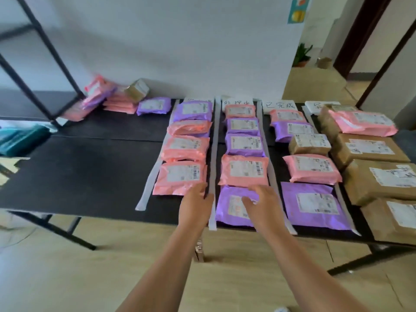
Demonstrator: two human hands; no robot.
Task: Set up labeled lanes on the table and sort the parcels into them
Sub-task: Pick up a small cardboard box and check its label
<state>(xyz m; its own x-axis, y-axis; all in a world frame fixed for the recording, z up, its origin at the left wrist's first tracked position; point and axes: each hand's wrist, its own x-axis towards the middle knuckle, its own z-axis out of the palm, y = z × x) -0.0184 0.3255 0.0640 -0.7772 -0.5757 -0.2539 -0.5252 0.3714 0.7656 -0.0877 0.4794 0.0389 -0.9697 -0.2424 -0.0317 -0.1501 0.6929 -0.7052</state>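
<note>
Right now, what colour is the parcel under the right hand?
The parcel under the right hand is purple; the head view shows it.

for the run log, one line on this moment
left hand open, at pink parcel | right hand open, on purple parcel | pile outside lanes

The counter (90,172) is matt black, crossed by white tape strips (212,140). The pink mailers (175,188) and purple mailers (299,192) carry white shipping labels (184,173) with black barcodes. The parcels (364,192) in the rightmost lane are kraft brown. White lane signs (280,106) bear black handwritten characters. The floor (67,278) is pale wood-grain.
</note>
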